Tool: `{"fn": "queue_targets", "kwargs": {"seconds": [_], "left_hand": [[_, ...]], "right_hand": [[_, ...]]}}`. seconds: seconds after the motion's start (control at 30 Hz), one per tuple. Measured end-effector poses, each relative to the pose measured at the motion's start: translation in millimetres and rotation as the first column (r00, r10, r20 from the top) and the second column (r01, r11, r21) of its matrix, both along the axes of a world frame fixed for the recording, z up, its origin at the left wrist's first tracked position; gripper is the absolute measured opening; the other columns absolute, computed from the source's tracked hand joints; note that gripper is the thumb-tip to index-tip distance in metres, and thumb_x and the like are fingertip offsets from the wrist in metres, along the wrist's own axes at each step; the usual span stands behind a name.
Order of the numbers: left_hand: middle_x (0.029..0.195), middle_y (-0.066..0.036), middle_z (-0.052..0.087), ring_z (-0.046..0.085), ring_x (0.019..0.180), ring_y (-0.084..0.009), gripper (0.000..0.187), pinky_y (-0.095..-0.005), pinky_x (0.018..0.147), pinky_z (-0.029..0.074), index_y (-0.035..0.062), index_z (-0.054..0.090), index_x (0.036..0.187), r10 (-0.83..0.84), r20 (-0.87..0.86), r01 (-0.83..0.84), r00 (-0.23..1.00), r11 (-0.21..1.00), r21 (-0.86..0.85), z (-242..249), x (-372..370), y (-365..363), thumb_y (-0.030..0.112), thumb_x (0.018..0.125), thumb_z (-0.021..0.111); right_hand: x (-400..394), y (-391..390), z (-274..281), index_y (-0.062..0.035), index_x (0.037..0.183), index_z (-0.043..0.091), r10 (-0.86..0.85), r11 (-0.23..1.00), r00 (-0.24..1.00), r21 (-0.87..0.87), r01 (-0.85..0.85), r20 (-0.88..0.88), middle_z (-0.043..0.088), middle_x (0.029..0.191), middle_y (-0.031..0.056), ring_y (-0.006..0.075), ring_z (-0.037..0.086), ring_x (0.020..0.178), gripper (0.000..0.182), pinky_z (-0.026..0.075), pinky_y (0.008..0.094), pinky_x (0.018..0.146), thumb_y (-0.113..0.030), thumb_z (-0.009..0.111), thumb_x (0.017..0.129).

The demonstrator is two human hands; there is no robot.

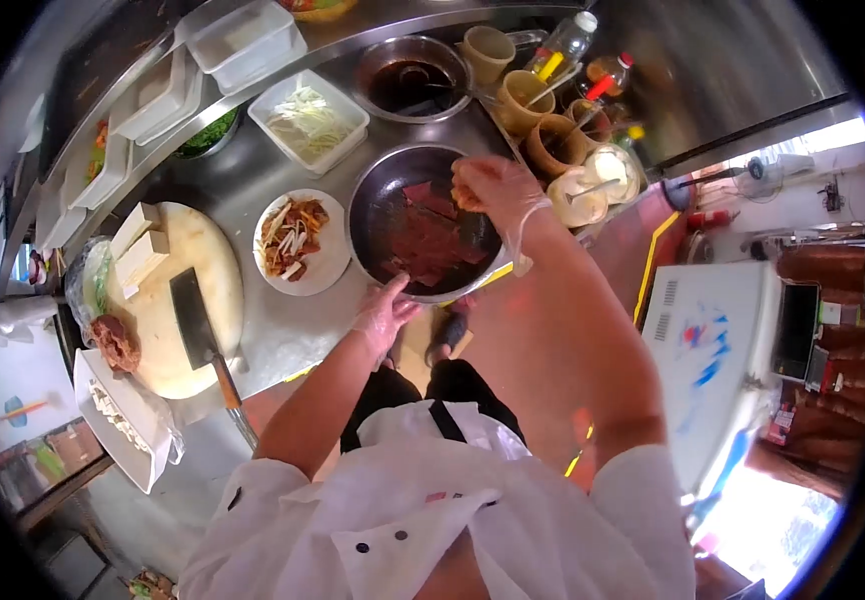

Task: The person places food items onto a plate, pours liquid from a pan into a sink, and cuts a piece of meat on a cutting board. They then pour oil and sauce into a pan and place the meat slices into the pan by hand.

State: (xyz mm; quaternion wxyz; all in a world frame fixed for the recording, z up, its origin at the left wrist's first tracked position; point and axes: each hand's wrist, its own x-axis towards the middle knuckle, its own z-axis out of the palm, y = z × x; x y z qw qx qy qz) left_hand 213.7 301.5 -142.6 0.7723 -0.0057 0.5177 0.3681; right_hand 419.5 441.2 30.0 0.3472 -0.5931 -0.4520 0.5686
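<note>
A dark metal bowl holds flat pieces of reddish sliced meat. My left hand, in a clear glove, grips the bowl's near rim. Over the bowl's right edge is my right hand, also gloved, its fingers closed around something brownish that I cannot make out. Just left of the bowl, a white plate carries brown strips and pale strips. Farther left, a cleaver lies on a round cutting board, near pale blocks.
Behind the bowl are a pot of dark liquid and a white tub of pale shreds. Seasoning cups and bottles stand at the back right. A white tray sits at the left edge. A white appliance is at the right.
</note>
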Motion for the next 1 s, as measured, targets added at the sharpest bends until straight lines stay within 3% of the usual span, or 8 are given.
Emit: {"fn": "queue_targets", "kwargs": {"seconds": [0.1,0.2,0.3,0.33,0.4,0.67,0.87,1.0], "left_hand": [[0.111,-0.01,0.057,0.062,0.101,-0.026,0.051,-0.0466,0.091,0.055,0.0131,0.042,0.122,-0.024,-0.044,0.027,0.999,0.996,0.082,18.6,1.0,-21.1,0.027,0.089,0.078],[0.122,-0.012,0.058,0.064,0.106,-0.0248,0.061,-0.0438,0.091,0.056,0.01,0.039,0.14,-0.167,-0.109,0.182,0.98,0.972,0.147,0.0,-6.8,-56.7,0.023,0.092,0.074],[0.125,-0.014,0.057,0.065,0.108,-0.0261,0.063,-0.0433,0.093,0.056,0.0028,0.039,0.144,-0.23,-0.169,0.251,0.958,0.96,0.121,9.7,-22.6,-84.6,0.023,0.095,0.071],[0.125,-0.014,0.057,0.065,0.108,-0.0261,0.063,-0.0433,0.093,0.056,0.0028,0.039,0.144,-0.187,-0.19,0.212,0.964,0.969,0.125,13.5,-30.1,-99.2,0.023,0.095,0.071],[0.108,-0.011,0.063,0.066,0.094,-0.0207,0.054,-0.0364,0.081,0.058,0.0032,0.048,0.137,-0.149,-0.162,0.174,0.975,0.973,0.154,22.5,-43.2,-122.1,0.024,0.093,0.073],[0.103,-0.009,0.066,0.068,0.098,-0.0244,0.032,-0.0421,0.09,0.057,0.0077,0.06,0.116,0.098,-0.174,-0.087,0.98,0.994,0.07,6.8,-1.1,-223.9,0.026,0.093,0.072],[0.101,-0.003,0.063,0.063,0.089,-0.0156,0.035,-0.0325,0.082,0.054,0.0074,0.059,0.12,-0.23,-0.471,0.242,0.852,0.97,-0.035,-9.9,74.2,-220.3,0.024,0.091,0.071],[0.103,-0.004,0.065,0.064,0.09,-0.0176,0.04,-0.0339,0.083,0.054,0.0078,0.06,0.12,-0.621,-0.596,0.642,0.509,0.735,-0.218,-77.2,107.7,-196.4,0.029,0.089,0.074]], "right_hand": [[-20.9,-12.0,-9.8,-0.0018,0.107,0.067,-0.147,0.952,0.986,0.28,0.12,0.075,0.066,0.085,0.0041,0.0089,0.06,0.071,0.027,0.052,0.0239,0.069,-0.027,0.061,0.101],[-46.9,-47.4,-97.8,-0.0056,0.132,0.062,0.216,0.969,0.814,-0.014,-0.248,0.539,0.059,0.139,0.0181,0.0368,0.051,0.132,0.046,0.039,0.0398,0.113,-0.037,0.057,0.098],[-57.4,-47.0,-67.6,-0.0025,0.125,0.064,-0.071,0.995,0.981,0.05,0.082,-0.181,0.067,0.125,0.0144,0.0293,0.062,0.116,0.041,0.046,0.0372,0.105,-0.033,0.061,0.098],[-56.8,-55.4,-44.7,-0.0018,0.119,0.066,-0.352,0.921,0.716,-0.358,0.152,-0.603,0.069,0.119,0.0125,0.0259,0.064,0.111,0.037,0.049,0.0365,0.102,-0.031,0.064,0.096],[-35.6,-44.7,-62.2,-0.0058,0.109,0.069,-0.258,0.945,0.522,-0.098,0.313,-0.813,0.068,0.108,0.0077,0.0224,0.064,0.101,0.024,0.048,0.0344,0.102,-0.023,0.068,0.092],[35.7,-55.5,-50.3,-0.0001,0.119,0.065,0.231,0.901,0.82,0.434,0.022,-0.523,0.069,0.116,0.0108,0.0221,0.065,0.106,0.028,0.051,0.0314,0.097,-0.015,0.062,0.096],[139.7,-141.1,-64.4,0.0072,0.136,0.053,-0.059,0.964,-0.035,-0.066,0.256,-0.998,0.052,0.145,0.0214,0.0331,0.049,0.134,0.048,0.036,0.0429,0.118,-0.02,0.058,0.097],[243.9,-193.3,-111.4,-0.0018,0.103,0.067,-0.056,0.893,-0.179,-0.13,0.431,-0.982,0.064,0.111,0.0117,0.0293,0.061,0.115,0.021,0.045,0.0398,0.107,-0.019,0.057,0.097]]}}
